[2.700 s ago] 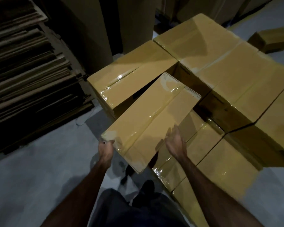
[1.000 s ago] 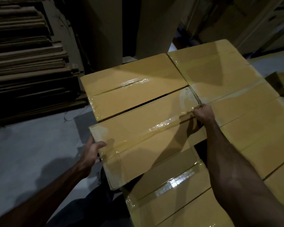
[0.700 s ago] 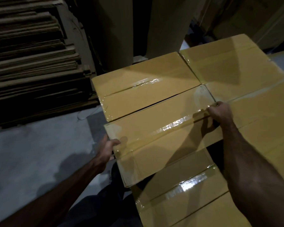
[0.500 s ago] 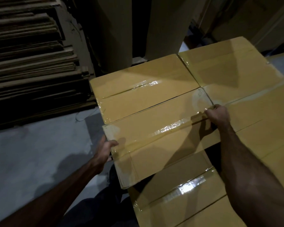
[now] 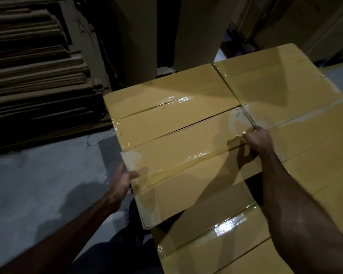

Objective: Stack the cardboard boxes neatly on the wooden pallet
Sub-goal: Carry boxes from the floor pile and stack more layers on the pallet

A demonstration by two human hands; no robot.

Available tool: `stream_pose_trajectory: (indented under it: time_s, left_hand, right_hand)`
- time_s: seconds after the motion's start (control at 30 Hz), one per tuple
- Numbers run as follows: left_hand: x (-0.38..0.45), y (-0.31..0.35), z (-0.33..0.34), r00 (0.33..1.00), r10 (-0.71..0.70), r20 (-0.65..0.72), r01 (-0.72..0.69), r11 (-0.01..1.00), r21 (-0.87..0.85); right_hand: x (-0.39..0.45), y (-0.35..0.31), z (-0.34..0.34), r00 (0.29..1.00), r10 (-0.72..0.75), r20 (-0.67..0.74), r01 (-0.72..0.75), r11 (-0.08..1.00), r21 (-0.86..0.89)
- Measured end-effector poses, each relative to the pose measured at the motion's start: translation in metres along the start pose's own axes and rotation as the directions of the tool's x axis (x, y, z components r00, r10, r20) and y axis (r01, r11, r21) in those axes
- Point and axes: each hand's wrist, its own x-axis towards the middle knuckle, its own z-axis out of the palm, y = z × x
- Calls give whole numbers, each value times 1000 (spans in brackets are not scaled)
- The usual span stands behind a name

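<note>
A taped box point(image 5: 188, 171) sits on the top layer of the stack, its far edge just beside the rear box point(image 5: 166, 109) with a thin dark gap between them, its near end overhanging the lower box point(image 5: 212, 232). The left hand point(image 5: 121, 182) grips the box's left end, thumb hooked over the top edge and fingers down the side. The right hand point(image 5: 258, 140) curls over the box's right far corner, where it meets the right boxes point(image 5: 281, 89). Clear tape glints along each lid seam. No pallet shows under the stack. The floor point(image 5: 34, 186) is bare grey concrete, dimly lit. At left stands a tall pile of flattened cardboard point(image 5: 38, 76); behind the stack rise upright cardboard sheets point(image 5: 196, 30) with dark gaps between.
</note>
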Motion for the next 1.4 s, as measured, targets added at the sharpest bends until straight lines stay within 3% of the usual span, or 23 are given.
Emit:
stream_pose_trajectory:
  time_s: [0.23, 0.43, 0.8, 1.13, 1.4]
  left_hand:
    - [1, -4, 4, 999, 30, -20, -31, 999, -43]
    - [6, -13, -6, 998, 63, 4, -64, 998, 28]
    - [-19, 1, -1, 982, 169, 85, -184, 960, 210]
    - [-8, -12, 3, 967, 250, 53, -253, 903, 348]
    - [7, -20, -1, 971, 227, 75, -238, 894, 379]
  right_hand:
    - [12, 30, 16, 993, -116, 10, 116, 987, -114]
    - [-25, 33, 22, 981, -184, 59, 191, 969, -157]
    - [-111, 63, 47, 993, -100, 67, 115, 955, -273]
    - [-104, 87, 58, 992, -98, 81, 117, 956, -270]
    - [-103, 89, 58, 988, -135, 72, 150, 944, -294]
